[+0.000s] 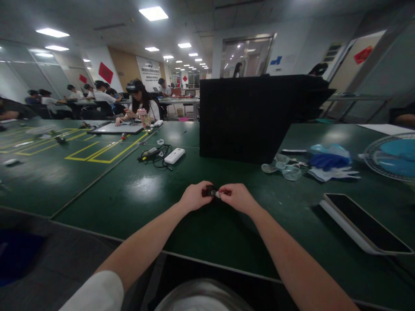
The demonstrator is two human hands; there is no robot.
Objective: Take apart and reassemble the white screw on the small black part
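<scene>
Close above the green table (168,198), my left hand (193,196) is closed round a small dark object (208,190), too small and dim to name. From the other side my right hand (239,198) pinches a small whitish piece (217,194) against the dark object's end. Whether the two pieces are joined or only touching I cannot tell. Both hands meet in front of me, fingertips nearly together, and the fingers cover much of what they hold.
Beyond my hands stands a large black box (240,121). Left lie a white power bank (174,156) and black cables (155,153). Right are clear plastic cups (292,172), blue and white gloves (330,162), a round fan (395,155) and a tablet-like device (366,222). A co-worker (142,103) sits across.
</scene>
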